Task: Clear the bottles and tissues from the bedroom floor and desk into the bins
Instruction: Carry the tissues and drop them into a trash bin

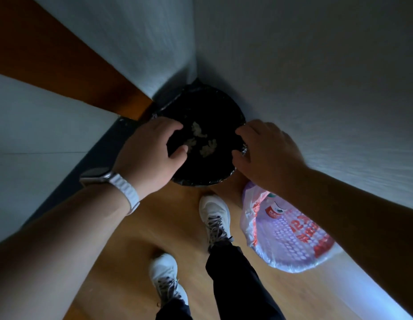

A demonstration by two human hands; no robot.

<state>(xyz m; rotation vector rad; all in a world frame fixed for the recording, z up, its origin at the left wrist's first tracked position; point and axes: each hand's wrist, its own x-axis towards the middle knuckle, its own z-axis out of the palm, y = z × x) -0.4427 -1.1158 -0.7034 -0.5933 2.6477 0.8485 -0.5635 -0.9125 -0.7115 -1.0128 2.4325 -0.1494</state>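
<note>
A round black bin (214, 179) with a black liner stands in the corner of the room. Several crumpled white tissues (202, 140) lie at its bottom. My left hand (150, 151), with a watch on the wrist, hovers over the bin's left rim, fingers curled and apart, nothing in them. My right hand (267, 153) is over the right rim, fingers spread, their tips at the shiny edge of the liner. To the right, a second bin lined with a pale printed plastic bag (284, 236) holds a bottle with a red label (273, 210).
Grey walls (316, 88) meet right behind the black bin. A brown wooden panel (62, 65) and a pale surface (39, 139) stand at the left. My two white shoes (214, 218) are on the wooden floor (131, 262) just in front of the bins.
</note>
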